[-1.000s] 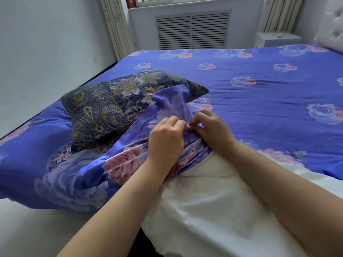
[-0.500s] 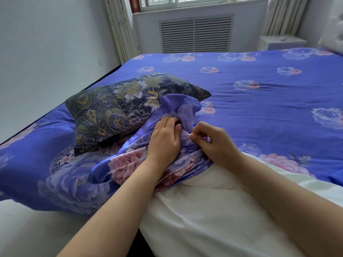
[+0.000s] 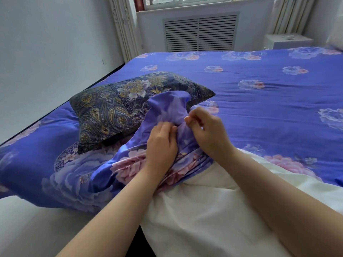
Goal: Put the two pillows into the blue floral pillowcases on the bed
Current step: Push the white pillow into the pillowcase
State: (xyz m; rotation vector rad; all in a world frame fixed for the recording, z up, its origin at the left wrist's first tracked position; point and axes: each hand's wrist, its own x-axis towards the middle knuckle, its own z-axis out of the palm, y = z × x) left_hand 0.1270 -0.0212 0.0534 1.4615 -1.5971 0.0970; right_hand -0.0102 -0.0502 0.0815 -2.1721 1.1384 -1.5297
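Head view: my left hand (image 3: 161,143) is closed on the bunched blue floral pillowcase (image 3: 167,112), fingers curled into the fabric near the middle of the scene. My right hand (image 3: 206,130) is just to its right, fingers bent and pinching a fold of the same pillowcase between thumb and fingertips. The top of the pillowcase stands up in a loose hump beyond my hands, and its pink-flowered part lies gathered under my left wrist. The white pillow (image 3: 213,210) lies near me under both forearms, its far end tucked into the gathered mouth of the case. To the left and farther off, a dark paisley pillow (image 3: 115,110) rests on the bed (image 3: 259,93), partly over more blue floral fabric (image 3: 74,175). A vent grille (image 3: 200,32) sits in the far wall below the window
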